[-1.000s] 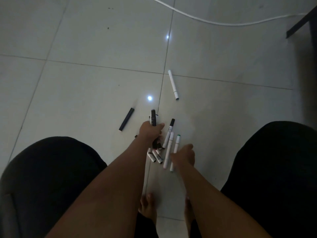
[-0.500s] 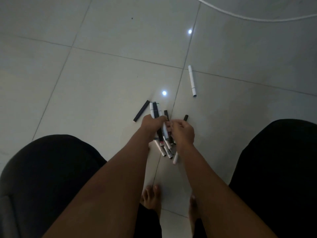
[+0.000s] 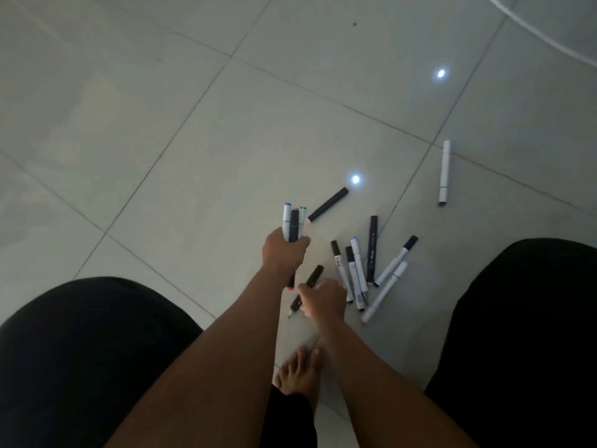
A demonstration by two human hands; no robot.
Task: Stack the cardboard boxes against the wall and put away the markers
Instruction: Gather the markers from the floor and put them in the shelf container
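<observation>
Squatting over tiled floor [image 3: 193,156]. My left hand [image 3: 284,253] fisting bundle of markers [image 3: 293,223], caps upward. My right hand [image 3: 323,302] pinching black marker [image 3: 310,282] lying just under fingers. Loose markers [image 3: 361,273] lying just right of it; white marker [image 3: 445,171] well apart. Judging them light, stiff, smooth, prone to rolling; gripping mid-barrel advised.

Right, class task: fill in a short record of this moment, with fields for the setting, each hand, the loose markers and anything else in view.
setting: tiled floor, dim light
left hand: gripping a bundle of markers
right hand: closing on a black marker
loose group: several markers lying right of the hands
strays: black marker and white marker farther out
also: white cable, top right
</observation>
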